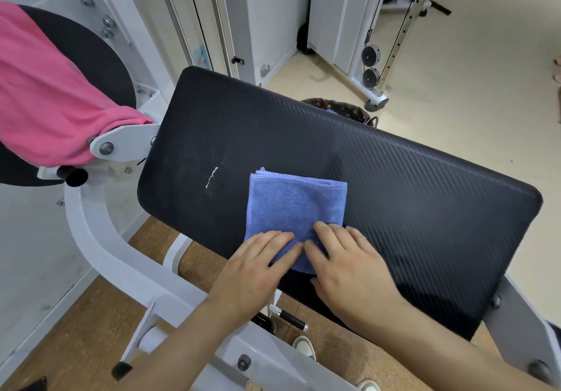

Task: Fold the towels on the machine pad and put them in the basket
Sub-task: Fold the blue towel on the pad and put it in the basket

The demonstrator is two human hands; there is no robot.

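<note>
A blue towel (291,205), folded into a small square, lies on the black machine pad (394,178) near its front edge. My left hand (255,272) rests flat on the towel's near left corner, fingers together. My right hand (349,266) lies flat on its near right corner. Neither hand grips the cloth. A pink towel (45,93) hangs over a black round pad at the far left. The dark patterned basket (349,109) peeks out behind the pad's far edge, with a bit of blue cloth showing inside.
A white machine frame (100,232) curves below the pad on the left. More white gym equipment with pulleys (372,65) stands at the back. A shoe (303,346) shows on the cork-coloured floor below.
</note>
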